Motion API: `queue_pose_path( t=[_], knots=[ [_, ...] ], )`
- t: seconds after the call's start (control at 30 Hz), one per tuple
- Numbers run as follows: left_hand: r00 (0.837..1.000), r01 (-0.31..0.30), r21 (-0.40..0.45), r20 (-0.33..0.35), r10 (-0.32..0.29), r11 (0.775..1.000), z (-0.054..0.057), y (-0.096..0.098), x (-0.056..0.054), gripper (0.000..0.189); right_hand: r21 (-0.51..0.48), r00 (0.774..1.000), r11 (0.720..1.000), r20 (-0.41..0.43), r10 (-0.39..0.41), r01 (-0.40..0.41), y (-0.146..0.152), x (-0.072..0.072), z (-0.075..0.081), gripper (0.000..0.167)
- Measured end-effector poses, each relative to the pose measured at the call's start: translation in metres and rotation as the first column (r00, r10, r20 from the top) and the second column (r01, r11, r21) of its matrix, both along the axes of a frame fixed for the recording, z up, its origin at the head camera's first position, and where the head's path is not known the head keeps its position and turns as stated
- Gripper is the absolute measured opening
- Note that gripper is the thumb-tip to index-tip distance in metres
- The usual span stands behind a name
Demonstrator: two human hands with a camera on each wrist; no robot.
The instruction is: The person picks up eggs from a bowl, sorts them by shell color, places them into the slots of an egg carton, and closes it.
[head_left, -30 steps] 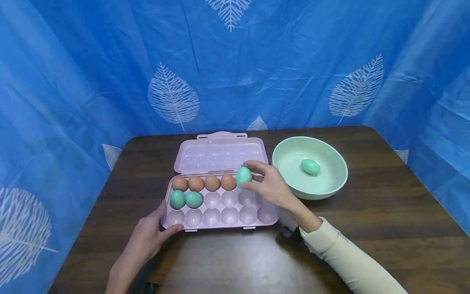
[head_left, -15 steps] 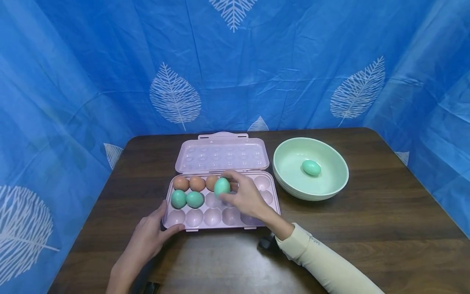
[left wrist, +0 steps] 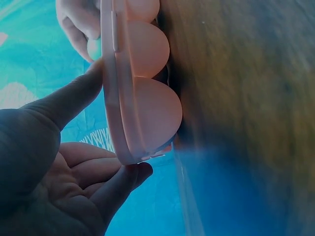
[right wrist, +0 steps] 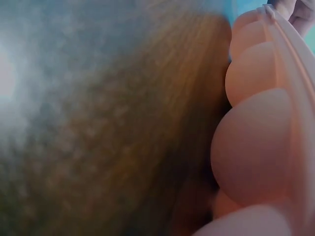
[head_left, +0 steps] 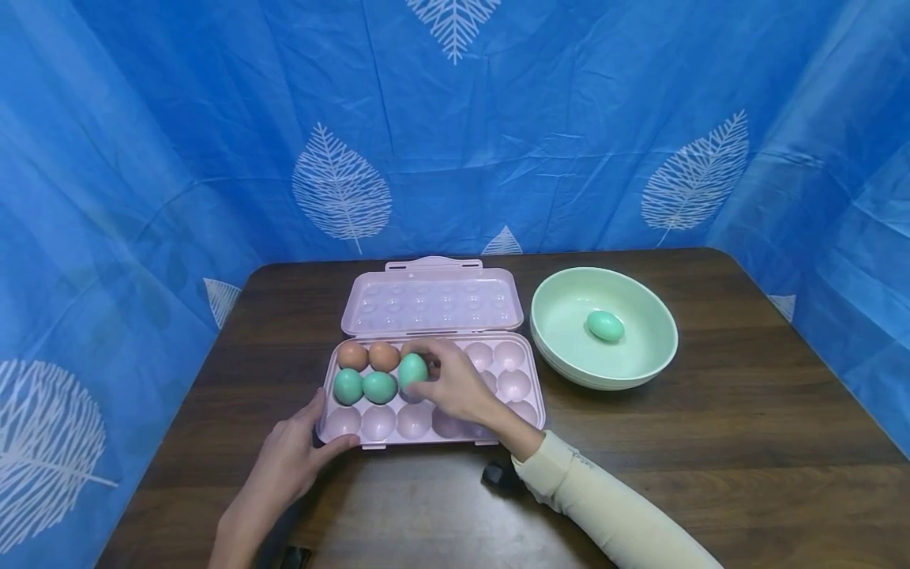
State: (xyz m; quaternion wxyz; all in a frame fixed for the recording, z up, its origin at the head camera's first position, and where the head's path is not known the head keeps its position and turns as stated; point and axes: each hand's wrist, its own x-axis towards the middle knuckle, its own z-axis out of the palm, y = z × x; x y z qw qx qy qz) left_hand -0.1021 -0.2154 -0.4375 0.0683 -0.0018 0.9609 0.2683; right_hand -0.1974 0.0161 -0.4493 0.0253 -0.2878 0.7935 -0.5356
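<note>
A lilac plastic egg tray [head_left: 434, 436] lies with its lid [head_left: 434, 296] folded back behind it. My left hand [head_left: 291, 454] grips the tray's front left corner, thumb at the front rim and fingers along the side, as the left wrist view [left wrist: 118, 147] also shows. Between thumb and fingers, my right hand [head_left: 455, 383] pinches a green egg [head_left: 412, 371] at the third cup of the middle row. Two green eggs [head_left: 348, 387] sit to its left in that row. Brown eggs [head_left: 384, 356] fill cups of the back row, partly covered by the right hand.
A pale green bowl [head_left: 640, 359] with one green egg [head_left: 605, 325] inside stands right of the tray. The dark wooden table [head_left: 746, 411] meets a blue leaf-print curtain [head_left: 554, 118] at the back and sides.
My right hand has carried the green egg leftward from the back row's right part to the middle row, beside the two green eggs. The left hand has kept its place on the tray.
</note>
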Motion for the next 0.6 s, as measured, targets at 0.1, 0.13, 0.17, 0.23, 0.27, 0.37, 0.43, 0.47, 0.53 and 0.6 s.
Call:
queue_pose_path(
  t=[0.1, 0.13, 0.17, 0.23, 0.27, 0.37, 0.43, 0.47, 0.53, 0.6],
  knots=[
    [1.000, 0.001, -0.006, 0.001, -0.001, 1.000, 0.0005, -0.0004, 0.0004, 0.103, 0.053, 0.998, 0.998, -0.056, 0.020, -0.017, -0.0024, -0.0010, -0.0001, 0.041],
    [1.000, 0.001, -0.007, 0.002, -0.001, 1.000, 0.0004, -0.0007, 0.0002, 0.103, 0.069, 0.997, 0.997, -0.071, 0.029, -0.024, -0.0030, -0.0011, -0.0005, 0.041],
    [1.000, 0.002, -0.007, 0.001, -0.002, 1.000, 0.0004, -0.0008, -0.0001, 0.103, 0.088, 0.995, 0.996, -0.088, 0.038, -0.030, -0.0035, -0.0012, -0.0010, 0.041],
    [1.000, 0.004, -0.006, -0.001, -0.004, 1.000, 0.0002, -0.0008, -0.0004, 0.104, 0.120, 0.993, 0.992, -0.110, 0.051, -0.038, -0.0041, -0.0009, -0.0017, 0.042],
    [1.000, 0.005, -0.005, -0.004, -0.005, 1.000, 0.0001, -0.0009, -0.0005, 0.104, 0.133, 0.992, 0.990, -0.116, 0.058, -0.042, -0.0042, -0.0008, -0.0022, 0.042],
    [1.000, 0.006, -0.002, -0.008, -0.006, 1.000, 0.0000, -0.0009, -0.0001, 0.103, 0.155, 0.992, 0.987, -0.104, 0.070, -0.053, -0.0041, 0.0004, -0.0021, 0.043],
    [1.000, 0.004, 0.001, -0.006, -0.004, 1.000, 0.0001, -0.0010, 0.0006, 0.102, 0.160, 0.994, 0.985, -0.084, 0.074, -0.059, -0.0037, 0.0014, -0.0019, 0.044],
    [1.000, 0.003, 0.002, -0.003, -0.003, 1.000, 0.0000, -0.0009, 0.0006, 0.102, 0.158, 0.994, 0.985, -0.072, 0.077, -0.065, -0.0035, 0.0020, -0.0019, 0.043],
    [1.000, 0.001, 0.005, 0.002, -0.001, 1.000, 0.0003, -0.0007, 0.0009, 0.102, 0.137, 0.996, 0.988, -0.042, 0.078, -0.071, -0.0030, 0.0027, -0.0020, 0.043],
    [1.000, 0.000, 0.007, 0.006, 0.000, 1.000, 0.0009, -0.0003, 0.0007, 0.102, 0.107, 0.997, 0.992, -0.009, 0.073, -0.071, -0.0022, 0.0036, -0.0019, 0.043]
  ],
)
